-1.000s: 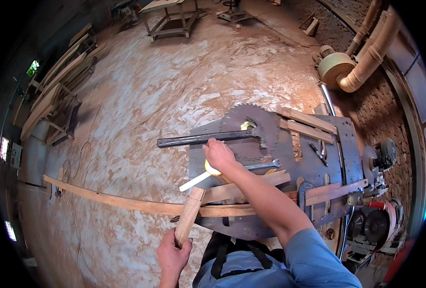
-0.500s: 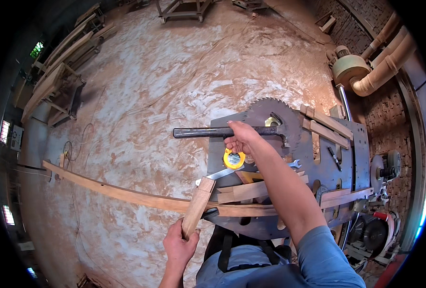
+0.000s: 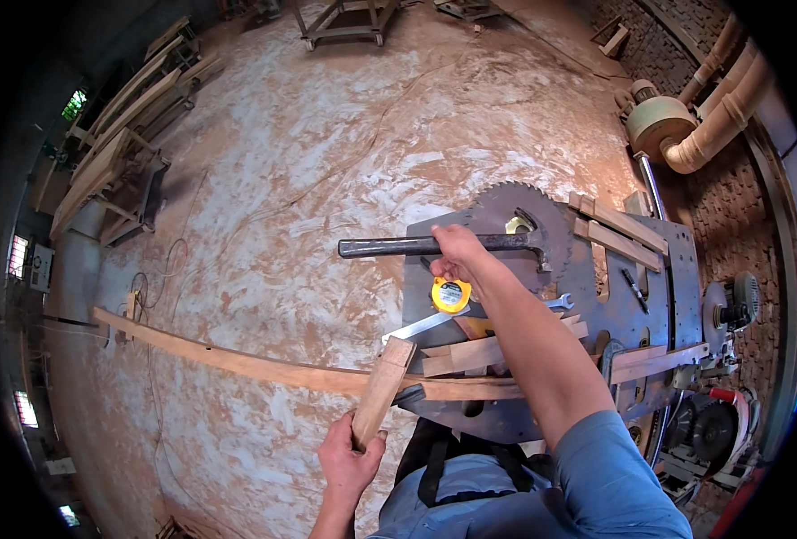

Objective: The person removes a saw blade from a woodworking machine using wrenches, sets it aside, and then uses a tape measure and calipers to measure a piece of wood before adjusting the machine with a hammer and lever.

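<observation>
My right hand (image 3: 459, 254) is closed around the black handle of a claw hammer (image 3: 380, 247); the hammer's head lies over a large toothed circular saw blade (image 3: 555, 220) on the grey metal table. Just below that hand is a yellow tape measure (image 3: 450, 295). Nearer to me, my left hand (image 3: 349, 460) grips the lower end of a short wooden block (image 3: 385, 388), tilted up to the right. The block crosses in front of a long wooden strip (image 3: 237, 361) that reaches from the table far out to the left. Part of the strip is hidden behind my right forearm.
On the table (image 3: 506, 424) lie short wood pieces (image 3: 470, 355), a wrench (image 3: 560, 302), a black marker (image 3: 634, 289) and wooden strips (image 3: 627, 244). A grinding disc machine (image 3: 717, 310) stands at the right. Farther back are a dust blower (image 3: 659, 124) and a wheeled frame (image 3: 349, 31).
The whole view has shifted slightly, with the table appearing a little farther right. Both hands keep their holds on the hammer and the wooden block, with little other movement.
</observation>
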{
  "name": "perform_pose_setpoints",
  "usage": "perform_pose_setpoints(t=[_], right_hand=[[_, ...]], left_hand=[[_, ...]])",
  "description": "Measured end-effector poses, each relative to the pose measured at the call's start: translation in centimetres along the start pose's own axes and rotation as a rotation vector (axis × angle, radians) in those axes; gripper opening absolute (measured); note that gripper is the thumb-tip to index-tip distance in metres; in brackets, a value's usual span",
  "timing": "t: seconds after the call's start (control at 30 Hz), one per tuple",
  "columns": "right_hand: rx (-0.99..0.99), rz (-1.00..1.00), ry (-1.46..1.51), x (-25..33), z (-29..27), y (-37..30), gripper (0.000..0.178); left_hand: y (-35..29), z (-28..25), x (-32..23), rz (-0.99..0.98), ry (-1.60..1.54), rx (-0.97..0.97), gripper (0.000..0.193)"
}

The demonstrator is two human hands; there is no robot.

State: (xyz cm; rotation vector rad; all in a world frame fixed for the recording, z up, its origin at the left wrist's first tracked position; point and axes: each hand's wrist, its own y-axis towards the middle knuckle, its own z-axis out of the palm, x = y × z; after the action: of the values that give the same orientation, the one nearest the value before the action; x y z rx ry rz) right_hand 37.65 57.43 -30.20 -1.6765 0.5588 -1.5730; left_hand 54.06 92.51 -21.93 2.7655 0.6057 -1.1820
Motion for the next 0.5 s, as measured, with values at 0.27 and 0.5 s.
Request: perform_pose_setpoints(t=[0.27, 0.5], right_hand=[[-0.089, -0.139, 0.044, 0.7, -0.5, -4.9, 0.043], [-0.056, -0.231, 0.063, 0.6, -2.5, -12.6, 0.044]], left_hand=[[-1.5, 0.4, 1.5, 0.044, -0.095, -0.018, 0.044], [-2.0, 0.6, 1.4, -0.168, -0.450, 0.139, 0.045]])
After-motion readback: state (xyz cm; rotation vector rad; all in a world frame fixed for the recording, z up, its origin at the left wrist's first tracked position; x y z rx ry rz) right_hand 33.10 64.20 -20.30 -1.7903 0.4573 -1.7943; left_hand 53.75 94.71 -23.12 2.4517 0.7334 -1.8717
